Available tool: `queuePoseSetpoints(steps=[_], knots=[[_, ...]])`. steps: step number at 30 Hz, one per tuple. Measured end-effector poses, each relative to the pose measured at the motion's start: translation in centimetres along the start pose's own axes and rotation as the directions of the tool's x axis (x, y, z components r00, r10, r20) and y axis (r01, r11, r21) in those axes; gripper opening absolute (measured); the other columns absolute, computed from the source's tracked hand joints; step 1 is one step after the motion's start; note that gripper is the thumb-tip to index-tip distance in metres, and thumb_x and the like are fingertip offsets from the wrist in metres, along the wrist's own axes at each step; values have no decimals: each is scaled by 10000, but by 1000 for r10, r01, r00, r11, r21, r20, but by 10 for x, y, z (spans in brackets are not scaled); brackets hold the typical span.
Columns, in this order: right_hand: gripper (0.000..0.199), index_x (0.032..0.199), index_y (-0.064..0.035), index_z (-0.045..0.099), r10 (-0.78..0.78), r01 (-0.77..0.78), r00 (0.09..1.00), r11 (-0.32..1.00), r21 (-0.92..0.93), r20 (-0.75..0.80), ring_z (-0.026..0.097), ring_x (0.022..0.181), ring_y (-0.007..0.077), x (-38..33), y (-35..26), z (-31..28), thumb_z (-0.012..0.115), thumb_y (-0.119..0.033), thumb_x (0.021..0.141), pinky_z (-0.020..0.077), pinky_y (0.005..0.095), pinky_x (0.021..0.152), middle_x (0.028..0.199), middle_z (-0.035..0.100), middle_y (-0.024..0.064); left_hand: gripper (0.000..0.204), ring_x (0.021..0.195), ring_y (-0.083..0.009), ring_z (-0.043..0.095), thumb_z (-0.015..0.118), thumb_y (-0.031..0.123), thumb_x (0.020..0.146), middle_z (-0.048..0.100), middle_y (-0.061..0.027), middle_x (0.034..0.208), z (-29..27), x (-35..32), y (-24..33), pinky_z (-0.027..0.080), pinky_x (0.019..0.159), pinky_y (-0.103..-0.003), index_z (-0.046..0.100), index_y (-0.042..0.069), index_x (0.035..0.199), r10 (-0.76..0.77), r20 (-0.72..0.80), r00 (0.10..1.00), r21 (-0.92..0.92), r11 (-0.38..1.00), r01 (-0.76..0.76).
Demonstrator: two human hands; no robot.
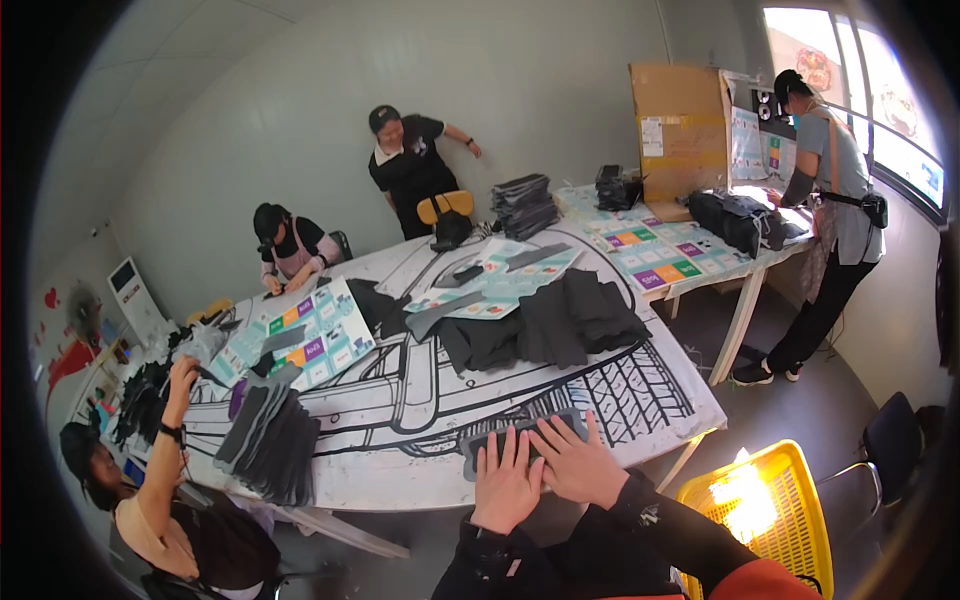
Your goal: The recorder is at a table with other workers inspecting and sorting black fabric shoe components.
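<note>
My left hand (507,480) and my right hand (577,462) lie flat, fingers spread, on a dark grey piece of fabric (480,443) at the near edge of the table (400,470). The table cover bears a large black-and-white line drawing of a car. Both hands press down on the fabric side by side. A pile of black cloth (545,325) lies farther back on the table, beyond my hands.
A stack of grey fabric pieces (272,440) sits at the left, near a seated person (170,510). Coloured printed sheets (310,335) lie across the table. Three other people work around it. A yellow basket (760,505) stands at my right, a dark chair (890,440) beyond.
</note>
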State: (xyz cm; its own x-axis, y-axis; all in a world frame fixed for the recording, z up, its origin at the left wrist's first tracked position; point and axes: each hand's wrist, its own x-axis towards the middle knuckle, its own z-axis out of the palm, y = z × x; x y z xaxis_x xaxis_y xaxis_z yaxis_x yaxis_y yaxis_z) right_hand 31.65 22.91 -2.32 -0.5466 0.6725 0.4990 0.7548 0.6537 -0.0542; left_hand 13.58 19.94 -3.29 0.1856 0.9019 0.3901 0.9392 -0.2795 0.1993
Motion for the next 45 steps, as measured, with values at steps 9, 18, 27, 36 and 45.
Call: queuePoseSetpoints(steps=[9,18,27,36,45], knots=[[575,1545,-136,466,30,-27,978,999,-17,209,371,1518,266,-1,19,18,399,-435,1058,156,783,1154,1614,444,76,652,1531,-456,263,330,534,1080,311,-181,1670,-9,9,-5,200,1250,-574,386,140,1596,-45,241,970,1,999,46],[597,1564,-148,446,28,-22,978,999,-33,209,363,1521,291,0,16,18,366,-464,1064,141,771,1166,1638,416,61,667,1524,-490,256,364,578,1061,331,-190,1659,2,5,-16,217,1227,-612,409,178,1593,-27,166,986,49,999,19],[617,1583,-172,419,45,-40,980,999,-29,194,340,1534,315,-8,13,20,357,-496,1061,116,771,1174,1651,388,86,668,1468,-543,322,389,542,1064,372,-264,1614,1,-1,-18,256,1208,-613,417,115,1577,1,121,993,9,1000,-2],[632,1590,-173,417,79,-86,962,996,17,261,302,1553,279,-2,15,13,323,-513,1066,83,742,1197,1668,363,75,706,1501,-524,273,374,543,1067,327,-268,1637,0,1,-12,237,1225,-590,370,73,1593,-57,151,987,45,998,51],[635,1556,-100,452,76,-79,982,997,12,174,331,1537,282,-9,6,12,360,-474,1051,66,723,1208,1649,392,100,763,1519,-509,243,370,562,1060,303,-270,1647,16,-7,-7,220,1234,-590,366,0,1576,-143,82,986,17,990,142]])
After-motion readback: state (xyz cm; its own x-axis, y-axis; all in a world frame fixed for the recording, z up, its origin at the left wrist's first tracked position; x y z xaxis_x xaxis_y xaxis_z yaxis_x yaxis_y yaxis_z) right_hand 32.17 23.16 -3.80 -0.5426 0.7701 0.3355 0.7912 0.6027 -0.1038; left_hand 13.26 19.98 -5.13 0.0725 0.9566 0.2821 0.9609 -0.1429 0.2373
